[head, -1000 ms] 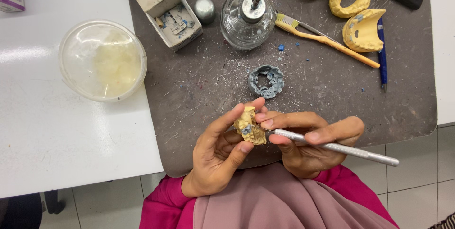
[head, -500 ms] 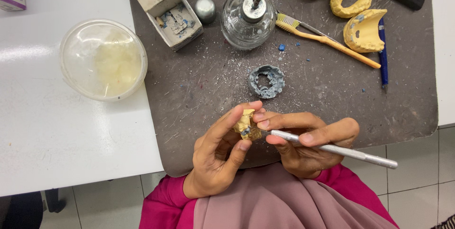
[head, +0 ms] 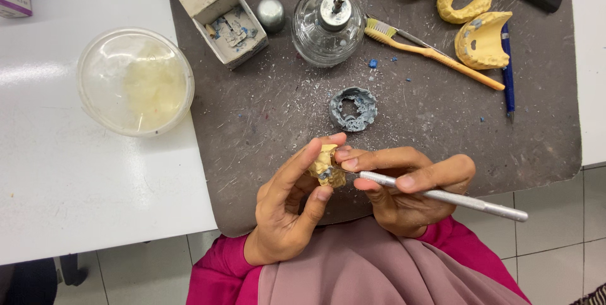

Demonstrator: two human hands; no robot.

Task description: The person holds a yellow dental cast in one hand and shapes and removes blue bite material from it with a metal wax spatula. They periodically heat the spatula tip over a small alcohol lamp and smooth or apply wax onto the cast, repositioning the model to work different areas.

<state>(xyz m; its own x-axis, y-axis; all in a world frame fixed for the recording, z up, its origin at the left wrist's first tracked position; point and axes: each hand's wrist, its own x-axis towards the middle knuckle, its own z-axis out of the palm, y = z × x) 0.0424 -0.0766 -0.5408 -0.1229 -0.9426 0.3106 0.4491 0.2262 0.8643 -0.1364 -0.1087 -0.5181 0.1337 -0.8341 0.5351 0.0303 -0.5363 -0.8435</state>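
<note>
Left hand [head: 287, 207] pinches a small yellow cast [head: 327, 167]; right hand [head: 404, 188] grips a metal tool [head: 442, 196] against it. Grey wax ring [head: 353, 109] sits just beyond, glass burner [head: 328, 25] farther.

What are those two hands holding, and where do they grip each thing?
The left hand pinches a small yellow dental cast by its sides, between thumb and fingers. The right hand grips a slim metal tool near its front end, pen-style.
</note>
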